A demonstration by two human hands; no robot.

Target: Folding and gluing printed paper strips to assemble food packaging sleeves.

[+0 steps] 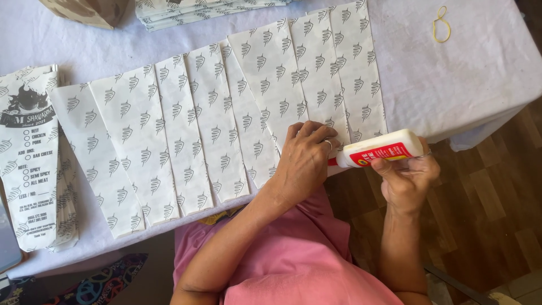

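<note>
Along the near edge of the white-covered table [468, 79], the head view shows a fanned row of patterned paper sheets [186, 130], each overlapping its neighbour and lying with its long axis running away from the person. The left hand [305, 161] rests palm-down on the near ends of the sheets at the right of this row, fingers together and curled, pressing the paper flat. Just right of that hand, the right hand [407, 178] is wrapped around a white glue bottle [379, 149] with a red label. The bottle lies nearly level, its long axis crosswise to the sheets, its nozzle pointing left and almost touching the left hand's fingertips at the paper edge. Left of the row sits a stack of printed paper bags [31, 158]; beyond the row lies another paper pile [186, 11]. A yellow rubber band [441, 24] lies far right of the row.
</note>
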